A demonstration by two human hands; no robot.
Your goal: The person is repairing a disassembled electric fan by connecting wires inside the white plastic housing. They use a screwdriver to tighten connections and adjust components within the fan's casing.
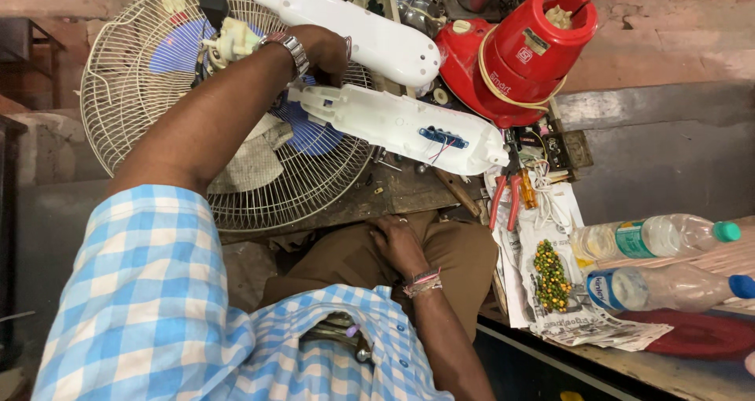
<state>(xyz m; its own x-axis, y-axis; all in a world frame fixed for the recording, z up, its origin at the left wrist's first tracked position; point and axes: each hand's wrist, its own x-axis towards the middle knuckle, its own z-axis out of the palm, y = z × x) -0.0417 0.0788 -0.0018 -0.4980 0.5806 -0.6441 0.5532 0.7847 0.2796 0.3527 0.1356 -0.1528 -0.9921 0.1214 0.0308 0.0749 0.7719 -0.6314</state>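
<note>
My left hand (326, 49), with a metal watch on the wrist, reaches out over a round wire-grilled fan (157, 94) with blue blades. Its fingers curl in between two long white plastic housing shells, close on the end of the lower shell (401, 126), which shows a small blue circuit board with wires. The upper shell (354, 31) lies just beyond the hand. A cream motor part (232, 39) sits at the fan's centre beside my wrist. My right hand (397, 245) rests flat on my thigh in brown trousers, holding nothing.
A red mixer base (519, 51) lies tipped at the back right. Red-handled pliers (499, 200) and an orange screwdriver (527, 189) lie near the bench edge. Newspaper (582, 322) holds small yellow-green bits (550, 275). Two plastic bottles (653, 236) (668, 287) lie at the right.
</note>
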